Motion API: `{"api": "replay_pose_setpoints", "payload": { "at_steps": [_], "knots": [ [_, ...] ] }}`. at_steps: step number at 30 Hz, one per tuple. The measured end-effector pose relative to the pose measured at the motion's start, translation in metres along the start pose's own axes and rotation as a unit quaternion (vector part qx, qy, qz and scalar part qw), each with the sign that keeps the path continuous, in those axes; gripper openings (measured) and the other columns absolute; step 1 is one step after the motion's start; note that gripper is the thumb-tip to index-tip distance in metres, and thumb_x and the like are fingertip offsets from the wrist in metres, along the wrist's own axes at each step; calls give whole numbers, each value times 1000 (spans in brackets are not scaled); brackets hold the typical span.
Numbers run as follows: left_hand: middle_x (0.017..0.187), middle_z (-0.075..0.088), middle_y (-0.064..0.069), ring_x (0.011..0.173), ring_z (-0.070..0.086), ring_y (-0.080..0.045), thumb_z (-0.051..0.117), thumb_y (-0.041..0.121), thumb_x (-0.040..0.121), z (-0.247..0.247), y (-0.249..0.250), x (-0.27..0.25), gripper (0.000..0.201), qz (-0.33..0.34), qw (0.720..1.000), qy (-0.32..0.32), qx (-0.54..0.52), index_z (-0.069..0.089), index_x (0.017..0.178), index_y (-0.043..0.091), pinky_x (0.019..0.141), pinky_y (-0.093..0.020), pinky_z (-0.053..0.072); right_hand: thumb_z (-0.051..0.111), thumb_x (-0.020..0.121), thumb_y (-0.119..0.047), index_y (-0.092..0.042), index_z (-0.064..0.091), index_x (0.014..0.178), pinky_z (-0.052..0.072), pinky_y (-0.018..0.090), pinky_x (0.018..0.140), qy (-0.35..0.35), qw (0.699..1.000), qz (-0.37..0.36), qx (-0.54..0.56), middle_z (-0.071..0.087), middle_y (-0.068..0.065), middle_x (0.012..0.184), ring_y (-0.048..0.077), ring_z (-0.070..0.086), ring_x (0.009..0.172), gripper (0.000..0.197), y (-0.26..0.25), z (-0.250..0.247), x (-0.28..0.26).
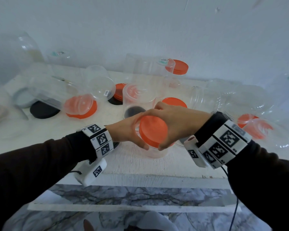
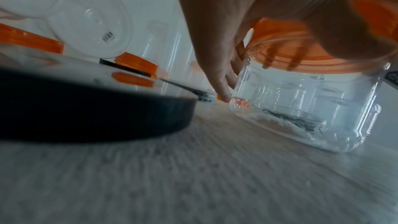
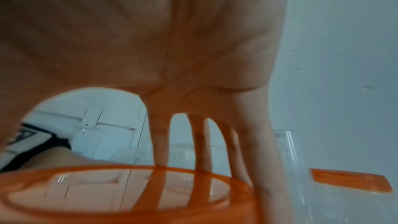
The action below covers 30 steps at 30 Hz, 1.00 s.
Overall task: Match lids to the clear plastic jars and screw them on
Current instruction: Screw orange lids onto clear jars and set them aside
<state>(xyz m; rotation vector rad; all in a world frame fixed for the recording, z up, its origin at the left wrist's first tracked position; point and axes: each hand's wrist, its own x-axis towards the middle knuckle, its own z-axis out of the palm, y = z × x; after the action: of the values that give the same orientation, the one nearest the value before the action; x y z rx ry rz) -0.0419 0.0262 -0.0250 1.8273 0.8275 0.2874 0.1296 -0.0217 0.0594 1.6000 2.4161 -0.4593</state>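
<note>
Looking down, we see a white table set against a pale wall, crowded with clear plastic jars and loose lids. Largest is a tall jar standing near the middle back, with an orange lid just behind it. Another jar lies on its side at the left, over a black lid. A rounded jar with a barcode sticker tips over near the centre, and a ribbed jar lies at the right.

At the front centre stands the small jar we are working on, upright on the table. An orange cap sits on its mouth; how far it is threaded on we cannot tell.

Our left hand curls round the jar's side just below the cap, thumb toward us and fingers reaching down the far wall. Our right hand arches over the cap from the right, fingers spread and bent down round its rim, thumb at the near edge, so it grips the cap. The two hands touch above the cap.

Both wrists carry white bands printed with black square markers, over dark sleeves. A second black lid lies close beside the left wrist
</note>
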Motion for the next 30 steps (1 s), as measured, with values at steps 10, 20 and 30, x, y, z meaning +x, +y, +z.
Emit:
{"api": "replay_pose_setpoints", "payload": {
  "at_steps": [10,20,30],
  "knots": [
    [126,44,19,117,43,3,87,13,58,1,-2,1,97,4,1000,6,-4,31,135,29,96,-17,38,76,66,-45,-49,16,139,40,38,98,-49,998,-40,-1,18,-11,145,17,27,128,95,-3,-7,-7],
    [125,44,19,117,43,3,86,15,59,1,-3,1,97,7,1000,11,12,29,135,28,99,-18,39,59,69,-70,-35,23,141,44,37,86,0,996,23,-90,32,2,138,23,43,113,88,-9,-3,-2],
    [121,46,20,112,46,4,86,15,58,2,-6,2,93,-7,1000,12,11,30,131,30,88,-13,40,50,72,-75,-23,31,139,37,31,68,35,990,80,-109,42,7,127,21,43,87,86,-20,5,-2]
  ]
}}
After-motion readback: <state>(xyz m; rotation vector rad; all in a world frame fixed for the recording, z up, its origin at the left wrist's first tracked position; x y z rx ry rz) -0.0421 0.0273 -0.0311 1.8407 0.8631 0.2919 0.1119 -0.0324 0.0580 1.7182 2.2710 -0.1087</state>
